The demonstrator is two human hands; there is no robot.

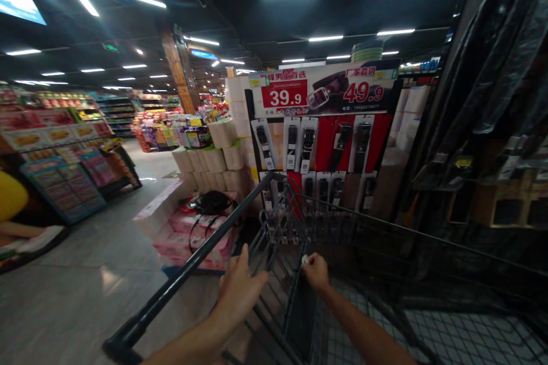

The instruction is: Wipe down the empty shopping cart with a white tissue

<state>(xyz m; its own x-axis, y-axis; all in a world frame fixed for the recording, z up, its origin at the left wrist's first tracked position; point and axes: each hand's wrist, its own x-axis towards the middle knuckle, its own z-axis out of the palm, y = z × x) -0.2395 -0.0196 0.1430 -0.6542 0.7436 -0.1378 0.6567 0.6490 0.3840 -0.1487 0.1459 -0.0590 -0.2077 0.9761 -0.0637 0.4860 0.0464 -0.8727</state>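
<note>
A dark metal shopping cart point(205, 241) fills the lower middle and right, its handle bar running diagonally from lower left up to the centre. My left hand point(242, 285) is over the near side of the cart, right of the handle bar, with thumb and fingers apart and nothing held. To its right, my right hand point(315, 271) is closed in a pinch on a small white item point(305, 260), beside the cart's upright wire panel. What the white item is cannot be made out.
Behind the cart stands a rack of packaged belts point(307, 145) under a price sign point(321, 94). Pink packages point(209, 239) with a black bag point(212, 203) lie left of it. Dark wrapped goods point(475, 68) hang at the right. Part of a person point(25, 236) shows at the left edge.
</note>
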